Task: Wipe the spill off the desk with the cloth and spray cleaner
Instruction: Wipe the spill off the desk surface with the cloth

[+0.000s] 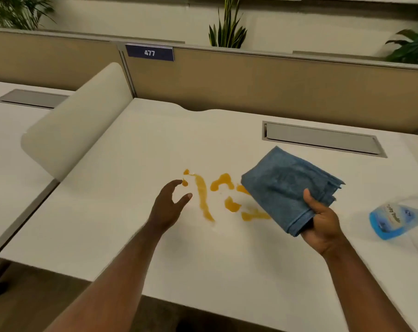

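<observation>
The person leans over a white desk, both bare arms reaching in from the near edge. The right hand is closed on a folded blue cloth, thumb on top and fingers underneath, holding it lifted and tilted over the right end of the spill. The spill is a scatter of orange streaks and blobs near the middle of the desk, well back from every edge. The left hand hangs just left of it, fingers spread and loosely curled, holding nothing. A blue spray bottle lies on its side near the desk's right edge, apart from the cloth. A grey cable hatch sits toward the back. The tan partition closes the far edge and a cream side panel the left. The desk in front of the spill is bare.
</observation>
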